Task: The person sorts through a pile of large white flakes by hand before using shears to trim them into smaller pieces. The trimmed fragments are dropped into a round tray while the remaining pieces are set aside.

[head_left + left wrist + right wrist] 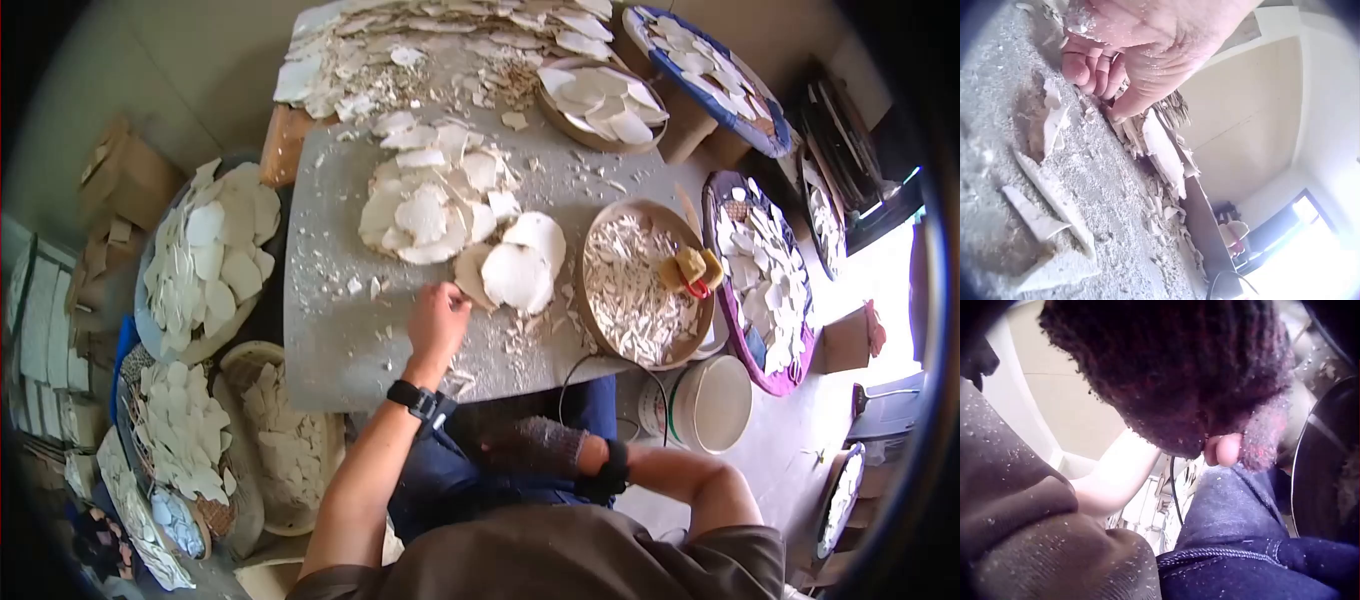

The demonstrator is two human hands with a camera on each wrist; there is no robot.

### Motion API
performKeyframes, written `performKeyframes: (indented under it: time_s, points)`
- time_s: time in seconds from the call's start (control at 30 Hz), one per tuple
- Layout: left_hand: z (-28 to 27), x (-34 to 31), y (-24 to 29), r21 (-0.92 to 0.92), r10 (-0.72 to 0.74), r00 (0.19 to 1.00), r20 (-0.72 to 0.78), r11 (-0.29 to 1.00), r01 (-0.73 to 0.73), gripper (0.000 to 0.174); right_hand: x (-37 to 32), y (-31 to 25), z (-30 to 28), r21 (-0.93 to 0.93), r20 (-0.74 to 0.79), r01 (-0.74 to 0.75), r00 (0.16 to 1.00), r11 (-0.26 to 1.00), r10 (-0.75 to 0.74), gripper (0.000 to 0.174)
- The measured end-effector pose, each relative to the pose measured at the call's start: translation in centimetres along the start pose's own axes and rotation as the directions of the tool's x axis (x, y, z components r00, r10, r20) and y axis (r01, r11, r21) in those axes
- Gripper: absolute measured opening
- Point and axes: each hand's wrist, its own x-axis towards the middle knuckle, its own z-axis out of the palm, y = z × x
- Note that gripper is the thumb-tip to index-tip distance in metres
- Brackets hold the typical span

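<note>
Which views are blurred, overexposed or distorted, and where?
Head view: fisheye bends the table edges, dark vignette, glare at right. Left wrist view: left hand soft, washout at lower right. Right wrist view: dim, gloved right hand out of focus.

My head view looks steeply down over the grey chip-strewn worktop [330, 340]. My left wrist view skims that same surface close under the bare left hand [1141, 44]; the right one sits tight beneath the dark-gloved right hand [1172, 381].
</note>
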Motion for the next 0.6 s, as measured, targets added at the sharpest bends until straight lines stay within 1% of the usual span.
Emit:
performKeyframes:
  time_s: [0.07,0.1,0.2,0.3,0.4,0.43,0.47,0.5,0.57,0.6]
  points:
    - [0.2,0.1,-1.0,0.014,0.042,0.999,-0.027,0.999,-0.042,0.016,0.7,0.4,0.9,0.016,-0.083,0.08,0.993,0.997,-0.078,0.03]
    - [1.6,0.1,1.3,-0.057,0.024,1.0,-0.009,0.998,-0.025,0.017,-1.4,-0.5,-1.3,-0.025,-0.057,0.013,0.998,1.0,-0.014,0.03]
    - [0.2,0.1,0.5,-0.065,0.002,1.0,0.03,0.998,0.0,0.018,-0.1,-1.1,-0.4,-0.031,-0.045,0.003,0.999,1.0,-0.005,0.03]
    - [-0.2,0.3,1.0,-0.14,-0.089,0.988,0.13,0.984,0.107,0.019,-0.2,-1.5,-0.3,-0.024,-0.014,-0.008,1.0,1.0,0.008,0.029]
    - [-0.1,0.2,0.5,-0.341,-0.062,0.996,0.069,0.937,0.082,0.019,-0.1,-2.6,-0.6,-0.015,-0.017,0.003,1.0,1.0,-0.004,0.029]
    - [-0.2,0.5,-0.1,-0.47,-0.08,0.988,0.132,0.873,0.133,0.019,-0.1,-2.8,-0.7,-0.019,-0.012,0.001,1.0,1.0,-0.001,0.029]
    - [-0.3,0.9,-1.0,-0.584,-0.095,0.975,0.202,0.787,0.198,0.018,-0.3,-3.0,-0.8,-0.015,-0.004,-0.006,1.0,1.0,0.006,0.029]
    - [-0.5,0.7,-2.1,-0.678,-0.109,0.954,0.28,0.681,0.277,0.018,-0.5,-3.1,-1.0,-0.013,-0.032,0.019,0.999,1.0,-0.019,0.03]
    - [-2.4,0.3,-3.1,-0.762,-0.142,0.933,0.33,0.543,0.352,0.023,-0.4,-3.0,-1.2,0.007,-0.087,0.065,0.994,0.998,-0.064,0.031]
    - [-3.3,-0.1,-3.7,-0.771,-0.163,0.924,0.345,0.512,0.378,0.024,-0.7,-2.7,-0.7,-0.002,-0.095,0.058,0.994,0.998,-0.058,0.031]
